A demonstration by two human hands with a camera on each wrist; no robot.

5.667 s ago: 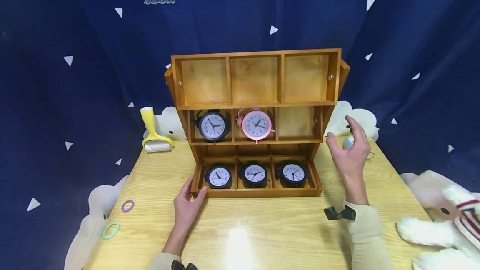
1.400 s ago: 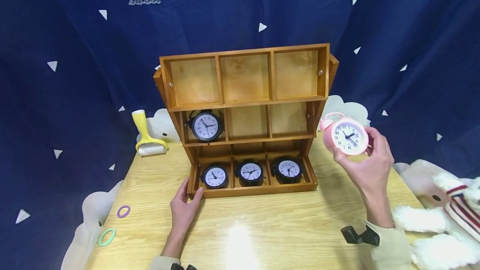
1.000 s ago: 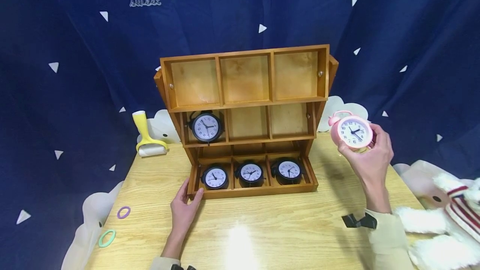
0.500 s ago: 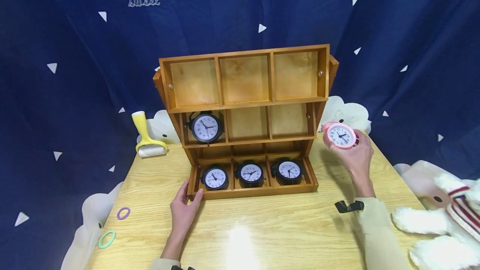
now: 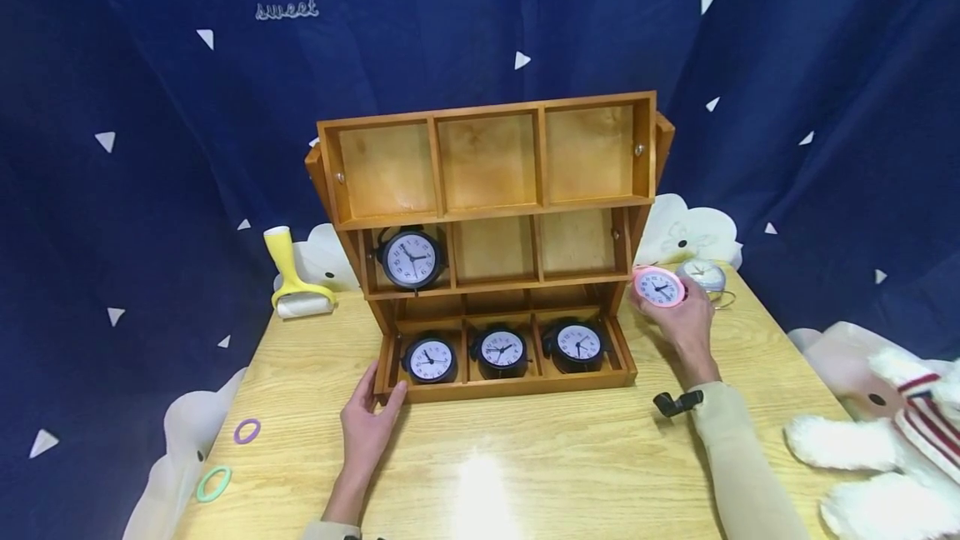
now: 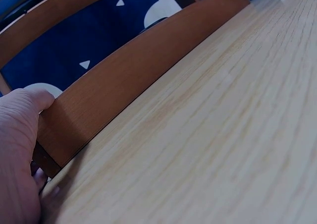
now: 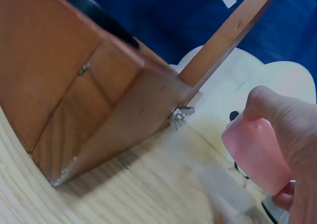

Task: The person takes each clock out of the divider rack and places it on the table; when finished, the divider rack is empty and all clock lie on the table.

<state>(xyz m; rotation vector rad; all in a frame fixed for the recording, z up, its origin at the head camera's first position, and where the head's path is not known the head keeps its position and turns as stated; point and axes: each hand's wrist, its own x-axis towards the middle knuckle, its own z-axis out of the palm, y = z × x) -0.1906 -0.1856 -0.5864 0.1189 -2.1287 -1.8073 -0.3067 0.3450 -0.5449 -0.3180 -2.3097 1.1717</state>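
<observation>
The right hand (image 5: pixel 686 323) partly hides the pink clock (image 5: pixel 659 287) and the silvery clock (image 5: pixel 707 275) (unreadable from here); the right edge crops the plush toy (image 5: pixel 873 447).

Premises: domestic in character, most likely a room in a home; the exact room cannot be determined. Evidence: behind the wooden shelf unit (image 5: pixel 491 213) hangs a navy curtain (image 5: pixel 480 40) bearing white triangles and the lettering "smile" and "sweet". The unit stands on a pale, wood-grained worktop (image 5: pixel 570 457) and holds household alarm clocks (image 5: pixel 411 259). Left of the unit: a yellow-handled lint roller (image 5: pixel 283 257). Well to its right: a fluffy white plush toy (image 5: pixel 885 507).
</observation>
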